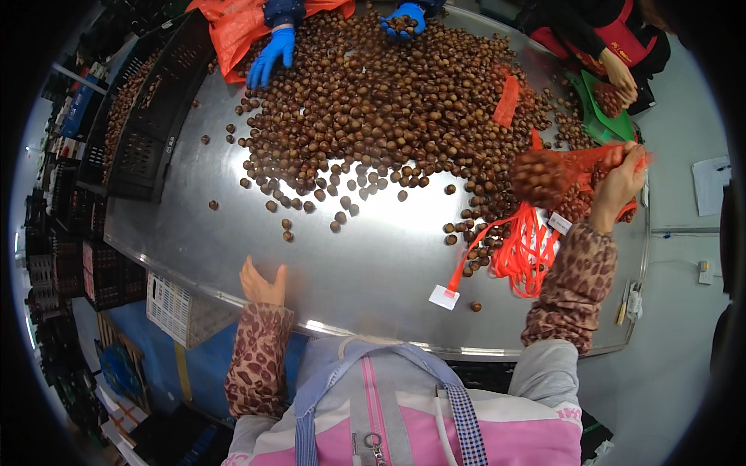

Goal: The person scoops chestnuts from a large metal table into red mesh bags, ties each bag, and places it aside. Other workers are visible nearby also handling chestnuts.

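Note:
My right hand (620, 180) grips the gathered end of a red net bag (539, 177), its bulge of nuts hanging to the left and blurred. Below it on the metal table (373, 279) lies a bundle of flat red net sleeves (527, 250) with white labels. One sleeve stretches left to a white tag (444, 297). Over the table's front left part, my left hand (263, 283) is empty, thumb apart from the fingers. Beyond both hands spreads a large heap of round brown nuts (373, 110), with several strays nearer me. More filled net bags (574, 204) sit partly hidden by my right hand.
Across the table, a co-worker's blue-gloved hands (273, 58) reach over the heap beside an orange sack (224, 35). Another person's hand (620, 78) holds a filled net bag at a green scoop (600, 113). A black crate (148, 122) stands left; a white crate (169, 309) sits below the edge.

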`<control>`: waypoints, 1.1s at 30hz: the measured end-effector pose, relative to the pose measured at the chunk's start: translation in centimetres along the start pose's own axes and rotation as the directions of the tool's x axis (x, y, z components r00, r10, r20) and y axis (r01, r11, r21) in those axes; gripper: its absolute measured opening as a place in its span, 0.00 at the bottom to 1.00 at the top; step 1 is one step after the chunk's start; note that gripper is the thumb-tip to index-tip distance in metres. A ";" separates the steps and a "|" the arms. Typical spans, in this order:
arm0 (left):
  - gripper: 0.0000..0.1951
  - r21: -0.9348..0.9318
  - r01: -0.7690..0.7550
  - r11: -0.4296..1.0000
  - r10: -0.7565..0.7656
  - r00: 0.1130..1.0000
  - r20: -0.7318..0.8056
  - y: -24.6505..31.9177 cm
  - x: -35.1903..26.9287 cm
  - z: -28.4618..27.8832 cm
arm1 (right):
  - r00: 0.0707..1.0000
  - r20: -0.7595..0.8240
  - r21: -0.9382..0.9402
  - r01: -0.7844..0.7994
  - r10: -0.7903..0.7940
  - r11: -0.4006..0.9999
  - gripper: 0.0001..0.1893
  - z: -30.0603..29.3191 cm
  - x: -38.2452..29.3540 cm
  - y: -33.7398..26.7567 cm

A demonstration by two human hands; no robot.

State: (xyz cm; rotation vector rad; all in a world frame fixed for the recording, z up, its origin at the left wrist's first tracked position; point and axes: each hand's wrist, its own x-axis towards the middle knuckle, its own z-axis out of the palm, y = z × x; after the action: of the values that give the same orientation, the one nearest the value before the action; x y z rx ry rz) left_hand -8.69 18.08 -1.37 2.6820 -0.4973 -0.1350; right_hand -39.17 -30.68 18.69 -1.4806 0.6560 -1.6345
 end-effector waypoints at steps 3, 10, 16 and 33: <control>0.39 0.133 0.059 0.989 -0.053 0.997 -0.048 -2.6 -1.1 3.0 | 0.998 0.065 -0.559 0.033 0.004 0.829 0.17 -3.3 2.5 4.1; 0.37 0.021 -0.199 0.980 0.200 0.978 -0.062 3.5 0.6 6.4 | 0.916 0.138 -0.947 0.011 0.377 0.321 0.15 -2.9 -1.3 14.1; 0.36 -0.129 -0.324 0.937 0.295 0.934 -0.200 8.3 5.1 8.6 | 0.712 0.676 -0.609 0.392 0.193 0.689 0.13 11.8 -4.0 20.8; 0.34 0.096 -0.134 0.986 0.122 0.985 0.125 16.0 23.4 10.0 | 0.684 0.669 -0.731 0.533 0.293 0.425 0.16 15.4 -10.3 24.9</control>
State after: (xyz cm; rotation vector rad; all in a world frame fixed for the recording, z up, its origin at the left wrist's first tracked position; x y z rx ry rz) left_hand 6.28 -7.79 -4.42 2.7444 -0.7316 -0.2391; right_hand -18.81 -33.09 -4.64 -2.8429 1.0170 -0.4635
